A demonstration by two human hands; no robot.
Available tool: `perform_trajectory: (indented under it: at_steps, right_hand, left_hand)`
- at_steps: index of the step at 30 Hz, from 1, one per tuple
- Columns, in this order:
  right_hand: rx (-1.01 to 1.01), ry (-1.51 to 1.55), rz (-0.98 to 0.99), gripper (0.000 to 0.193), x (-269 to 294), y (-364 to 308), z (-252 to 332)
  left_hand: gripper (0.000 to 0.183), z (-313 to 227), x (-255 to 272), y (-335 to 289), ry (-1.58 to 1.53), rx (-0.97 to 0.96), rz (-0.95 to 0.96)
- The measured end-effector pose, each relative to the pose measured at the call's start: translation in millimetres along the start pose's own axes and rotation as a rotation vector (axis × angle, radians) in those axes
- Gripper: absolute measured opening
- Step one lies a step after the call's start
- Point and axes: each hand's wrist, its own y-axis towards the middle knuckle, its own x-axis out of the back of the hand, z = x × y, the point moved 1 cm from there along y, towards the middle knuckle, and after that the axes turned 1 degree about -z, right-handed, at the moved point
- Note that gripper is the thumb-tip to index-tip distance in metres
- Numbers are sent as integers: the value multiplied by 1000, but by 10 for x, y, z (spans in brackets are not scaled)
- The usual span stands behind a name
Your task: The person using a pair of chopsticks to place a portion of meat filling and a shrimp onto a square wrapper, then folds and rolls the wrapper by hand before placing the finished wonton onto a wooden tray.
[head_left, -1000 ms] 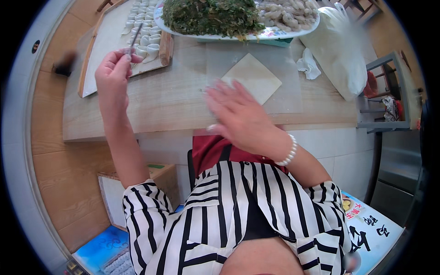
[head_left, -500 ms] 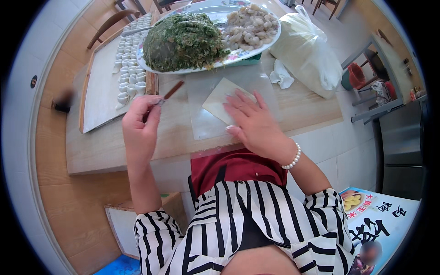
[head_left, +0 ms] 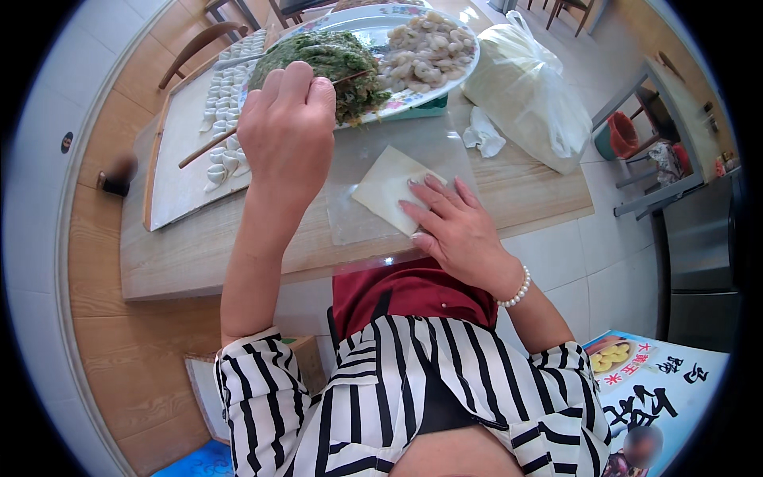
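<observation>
My left hand [head_left: 288, 131] is closed around a thin brown wooden stick [head_left: 208, 148]. Its far tip reaches into a mound of chopped green filling [head_left: 355, 89] on a large oval plate [head_left: 421, 100]; the hand hides part of the mound. Peeled shrimp [head_left: 429, 49] fill the plate's right side. Nearer to me, a pale square dough wrapper [head_left: 389, 184] lies on a clear plastic sheet [head_left: 350, 226]. My right hand [head_left: 461, 226] rests on its right edge, fingers stretched out and holding nothing.
A wood-framed tray [head_left: 176, 179] at the left carries rows of folded dumplings [head_left: 221, 119]. Right of the plate stand a full pale plastic bag [head_left: 528, 95] and a crumpled white tissue [head_left: 482, 133]. The wooden table's front edge [head_left: 214, 290] runs before me.
My left hand has moved up and right to the filling, bringing the stick into it. My right hand has slid slightly right and down, uncovering more of the wrapper.
</observation>
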Motion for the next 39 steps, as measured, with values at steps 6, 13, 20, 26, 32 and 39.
perform_trajectory:
  at_steps: [6,13,20,26,32,39]
  right_hand:
    - [-21,48,-143,38,-26,-77,9]
    - [-35,124,-179,40,-13,-88,16]
    - [-23,123,-166,44,-18,-80,26]
    - [-52,148,-131,43,14,-139,37]
    - [-27,108,-69,48,-5,-265,44]
    - [-15,90,-58,48,0,-257,51]
  left_hand:
    - [9,-117,46,-151,-50,11,84]
    - [8,-15,8,28,-122,-18,21]
    - [8,176,51,148,-122,-214,284]
    - [13,37,78,-212,-250,39,153]
    - [17,-559,185,-1034,-568,325,166]
    - [15,-674,185,-1182,-693,517,217]
